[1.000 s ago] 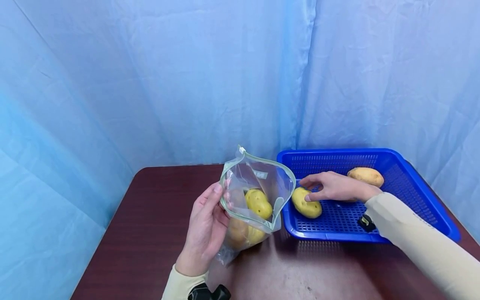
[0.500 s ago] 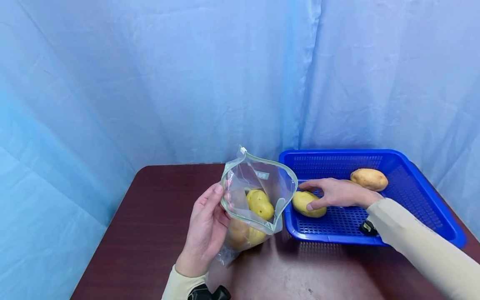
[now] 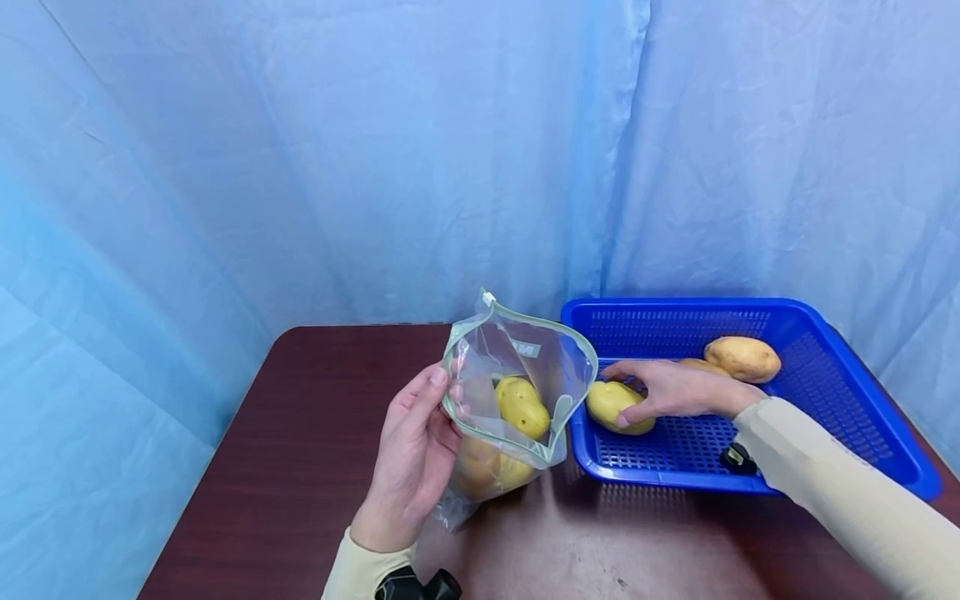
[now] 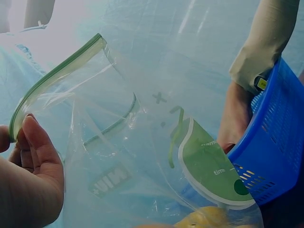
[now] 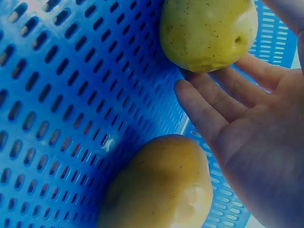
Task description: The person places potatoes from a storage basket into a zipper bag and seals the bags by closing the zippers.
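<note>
My left hand [image 3: 416, 450] pinches the green-edged rim of a clear zip bag [image 3: 543, 322] between thumb and fingers, and the bag's mouth gapes toward me. Inside it lies a yellow potato [image 3: 522, 408] on top of others seen through the plastic. My right hand [image 3: 678, 389] reaches into a blue basket [image 3: 675, 477] and grips a yellow potato [image 3: 611, 404] near its left wall, thumb on the near side, fingers round the far side. In the right wrist view the fingers [image 5: 223, 97] curve behind this potato [image 5: 209, 33], while a browner potato [image 5: 164, 185] lies nearby.
Farther back in the basket sits a tan potato [image 3: 742, 358], with another potato [image 3: 703, 367] partly hidden behind my right hand. Bag and basket stand side by side on a dark red-brown table [image 3: 300, 467]. A blue curtain [image 3: 375, 167] hangs behind the table.
My right hand's thumb and fingers have closed round the yellow potato, which has turned slightly in the basket. The left hand keeps its hold on the bag; the whole view shifts a little.
</note>
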The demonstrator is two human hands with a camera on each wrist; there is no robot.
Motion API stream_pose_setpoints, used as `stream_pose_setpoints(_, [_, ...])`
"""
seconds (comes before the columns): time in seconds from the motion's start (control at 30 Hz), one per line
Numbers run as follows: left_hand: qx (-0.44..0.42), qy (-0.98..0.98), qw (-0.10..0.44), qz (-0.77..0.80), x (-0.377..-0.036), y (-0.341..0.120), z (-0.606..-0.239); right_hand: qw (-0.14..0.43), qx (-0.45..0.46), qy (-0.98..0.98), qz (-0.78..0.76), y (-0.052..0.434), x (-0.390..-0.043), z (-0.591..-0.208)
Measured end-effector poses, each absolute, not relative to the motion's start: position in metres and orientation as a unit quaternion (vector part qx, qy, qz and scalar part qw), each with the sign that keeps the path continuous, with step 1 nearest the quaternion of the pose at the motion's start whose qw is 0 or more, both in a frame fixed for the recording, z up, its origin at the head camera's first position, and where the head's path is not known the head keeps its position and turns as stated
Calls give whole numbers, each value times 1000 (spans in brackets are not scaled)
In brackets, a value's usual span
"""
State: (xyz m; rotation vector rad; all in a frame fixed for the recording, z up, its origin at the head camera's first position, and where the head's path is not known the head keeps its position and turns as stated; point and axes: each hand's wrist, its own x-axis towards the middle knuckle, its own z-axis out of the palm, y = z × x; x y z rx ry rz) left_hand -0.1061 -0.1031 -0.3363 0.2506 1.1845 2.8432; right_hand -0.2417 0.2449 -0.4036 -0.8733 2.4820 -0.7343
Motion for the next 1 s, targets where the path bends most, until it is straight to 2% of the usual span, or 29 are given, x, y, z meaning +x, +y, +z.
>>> stream_pose_setpoints(0.5, [84,387,21,918,-104,-105,-335,203,-308,899,-238,244,-241,-399])
stream_pose_setpoints(1.0, [75,384,22,920,-106,-103,-331,102,-302,907,-274,242,-232,-361])
